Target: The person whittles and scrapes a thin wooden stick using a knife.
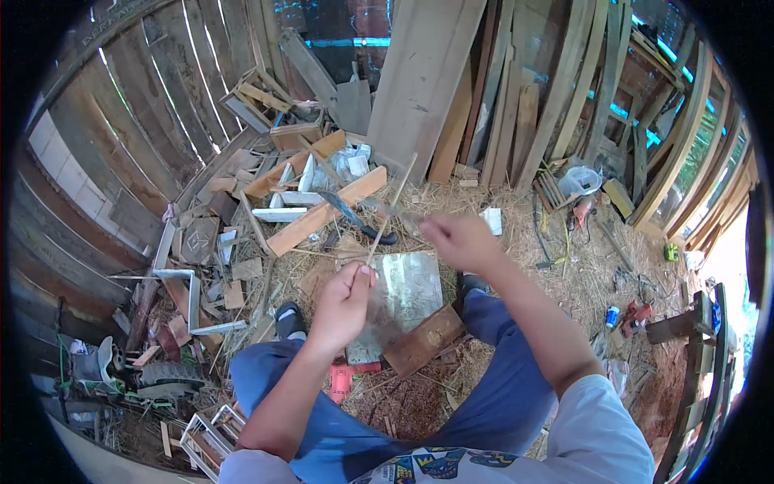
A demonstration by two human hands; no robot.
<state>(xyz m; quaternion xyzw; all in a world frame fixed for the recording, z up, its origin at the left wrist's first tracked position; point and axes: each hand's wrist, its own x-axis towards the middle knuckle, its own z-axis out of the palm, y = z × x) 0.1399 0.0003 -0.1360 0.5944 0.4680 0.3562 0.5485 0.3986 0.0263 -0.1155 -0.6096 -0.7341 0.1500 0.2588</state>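
My left hand point(343, 305) is closed round the lower end of a thin wooden stick point(401, 187), which slants up and away from me. Across from it, my right hand point(461, 242) is closed on a knife, its handle hidden in the fist. The blurred grey knife blade point(395, 211) points left and crosses the stick, seemingly against it. Beyond the hands, a curved tool with a black handle point(385, 237) lies by an orange-brown plank point(326, 211). Below them, a pale worn board point(407, 282) lies between my feet, with a brown wood block point(425, 340) on its near edge.
A red power tool point(340, 383) lies between my legs. Scrap wood and white frames point(193, 302) crowd the left. Tall boards point(431, 73) lean on the far wall. Straw and shavings cover the floor; a clear plastic tub point(580, 181) and cords are at right.
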